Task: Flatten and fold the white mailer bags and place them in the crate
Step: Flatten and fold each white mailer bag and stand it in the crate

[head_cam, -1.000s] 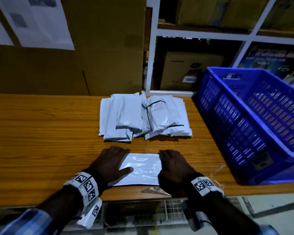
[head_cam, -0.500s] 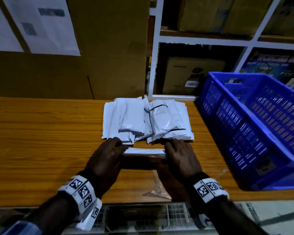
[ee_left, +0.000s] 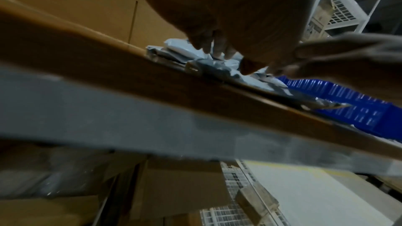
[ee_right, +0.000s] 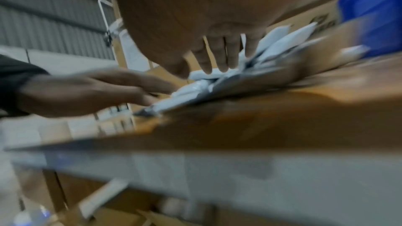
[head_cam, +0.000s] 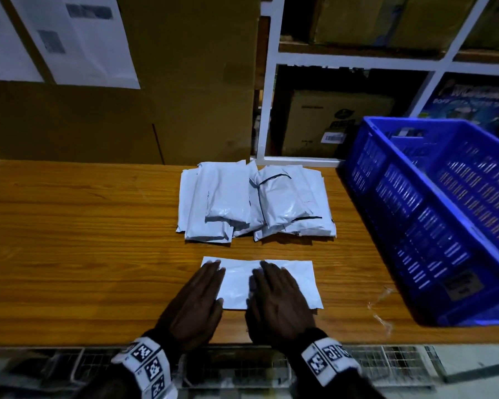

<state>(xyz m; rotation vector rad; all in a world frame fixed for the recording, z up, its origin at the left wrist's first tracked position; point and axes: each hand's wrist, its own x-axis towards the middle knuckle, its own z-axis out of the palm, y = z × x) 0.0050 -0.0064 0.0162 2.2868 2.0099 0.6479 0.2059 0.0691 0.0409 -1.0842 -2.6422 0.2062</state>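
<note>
A folded white mailer bag [head_cam: 294, 276] lies flat on the wooden table [head_cam: 84, 240] near its front edge. My left hand [head_cam: 198, 300] presses on the bag's left part with straight fingers. My right hand [head_cam: 277, 300] presses flat on its middle. Behind it, a pile of white mailer bags [head_cam: 254, 201] sits at mid table. The blue crate [head_cam: 432, 214] stands at the right. In the left wrist view my left hand's fingers [ee_left: 217, 49] lie over the bag [ee_left: 217, 71]. The right wrist view, blurred, shows straight fingers [ee_right: 226, 54] on the white bag [ee_right: 195, 88].
Big cardboard boxes [head_cam: 185, 82] with paper sheets [head_cam: 78, 38] stand behind the table. A white shelf frame [head_cam: 267, 110] holds more boxes. A scrap of clear plastic [head_cam: 382, 309] lies at the front right edge by the crate.
Both hands lifted the bag's near half and folded it away toward the pile. They now lie flat on the folded bag, pressing it down.
</note>
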